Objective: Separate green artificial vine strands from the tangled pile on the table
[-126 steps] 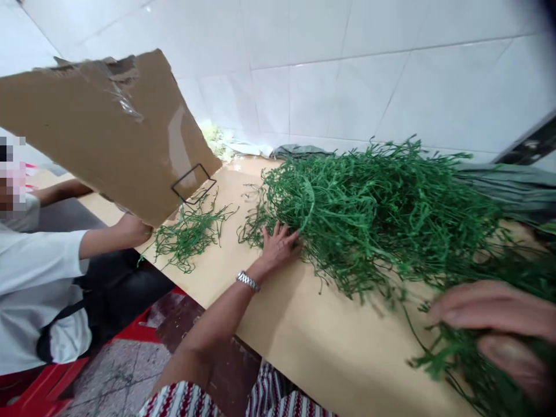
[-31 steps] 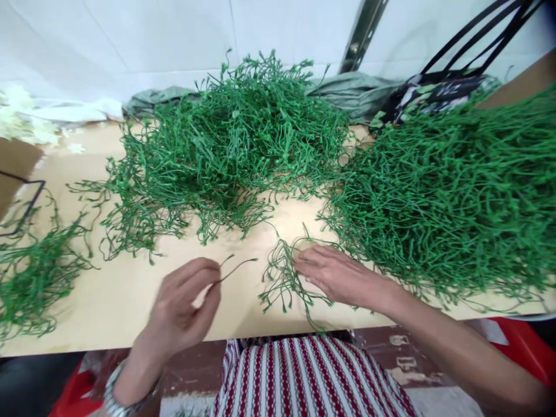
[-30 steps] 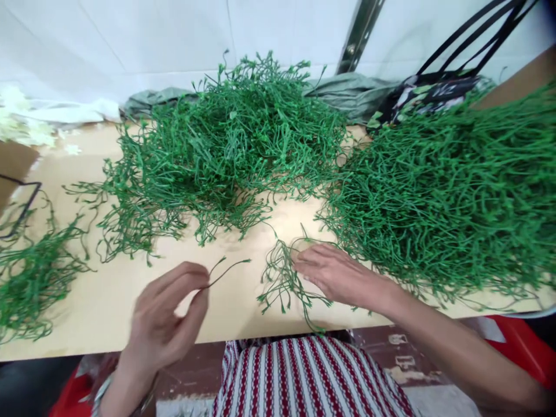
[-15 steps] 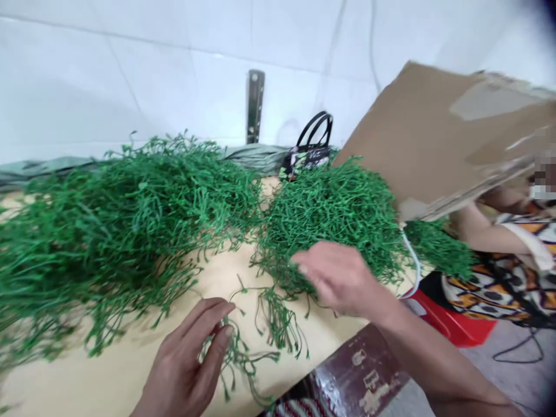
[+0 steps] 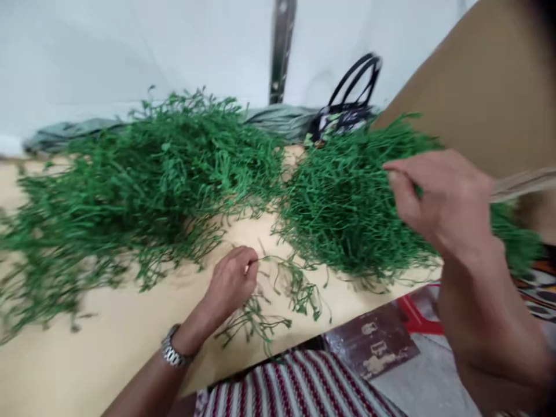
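My left hand [image 5: 234,278], with a metal watch [image 5: 174,347] on its wrist, is closed in a pinch low over the table. A thin green plastic stem appears to run out from its fingertips toward the right. Loose green sprigs [image 5: 299,286] lie beside and below that hand. My right hand [image 5: 447,197] is raised over the right side of a heap of green sprigs [image 5: 347,202]. Its thumb and forefinger are pressed together, and I cannot make out what they hold, if anything. A larger heap of the same sprigs [image 5: 160,174] covers the left of the table.
The pale yellow table [image 5: 125,341] ends near my striped clothing [image 5: 286,385]. Along the back stand a black flowered handbag [image 5: 343,119] and rolled greenish cloth [image 5: 282,121]. A large cardboard sheet [image 5: 490,87] leans at right. A red plastic item [image 5: 417,318] and a brown board [image 5: 373,341] sit lower right.
My right hand has lifted up and to the right, away from the right heap's front edge. My left hand has moved forward and its fingers have closed. The view has shifted.
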`<state>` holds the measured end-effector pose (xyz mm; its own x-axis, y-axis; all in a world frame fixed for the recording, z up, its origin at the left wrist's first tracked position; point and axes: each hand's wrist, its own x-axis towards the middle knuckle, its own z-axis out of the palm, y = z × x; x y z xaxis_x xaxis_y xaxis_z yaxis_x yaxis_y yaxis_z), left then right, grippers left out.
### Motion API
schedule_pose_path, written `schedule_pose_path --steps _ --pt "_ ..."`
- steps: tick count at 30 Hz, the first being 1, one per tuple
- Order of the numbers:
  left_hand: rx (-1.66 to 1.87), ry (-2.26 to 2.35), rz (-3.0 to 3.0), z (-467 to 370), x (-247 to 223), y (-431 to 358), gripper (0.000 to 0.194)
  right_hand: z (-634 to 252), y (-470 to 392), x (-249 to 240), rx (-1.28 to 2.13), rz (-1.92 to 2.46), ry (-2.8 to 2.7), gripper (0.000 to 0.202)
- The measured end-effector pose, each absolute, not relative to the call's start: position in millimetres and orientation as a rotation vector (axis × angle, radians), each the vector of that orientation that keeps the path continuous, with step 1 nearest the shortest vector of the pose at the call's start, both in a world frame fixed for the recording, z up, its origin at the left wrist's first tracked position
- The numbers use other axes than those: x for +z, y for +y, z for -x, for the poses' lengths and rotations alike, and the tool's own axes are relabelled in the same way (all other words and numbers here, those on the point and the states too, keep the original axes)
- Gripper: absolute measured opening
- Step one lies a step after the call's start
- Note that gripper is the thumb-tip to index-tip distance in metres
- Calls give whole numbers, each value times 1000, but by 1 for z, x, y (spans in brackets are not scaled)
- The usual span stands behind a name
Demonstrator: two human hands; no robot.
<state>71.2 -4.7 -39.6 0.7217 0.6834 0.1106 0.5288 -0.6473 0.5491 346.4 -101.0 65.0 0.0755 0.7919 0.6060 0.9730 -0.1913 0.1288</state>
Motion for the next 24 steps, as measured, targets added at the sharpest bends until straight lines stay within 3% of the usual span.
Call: schedule_pose_path --steps 3,6,10,14,19,24 --pt "609 892 -2146 -61 -30 -12 14 -290 -101 35 -114 1514 -2082 17" --pt "742 880 -2060 -51 -22 -20 11 -249 -97 6 302 1411 -2098 25" --pt "937 944 -1964 -40 -17 -24 8 -232 -92 -16 534 1483 -1977 35" --pt "1068 1060 -1877 -27 -18 -25 10 -230 -93 -23 656 1400 -1909 10" --pt "817 1218 -2149 -6 -15 -37 6 -228 -90 -19 668 1343 -1891 8" --pt "991 1179 -2610 -12 1 -51 28 -225 -80 -8 659 1236 -2153 13"
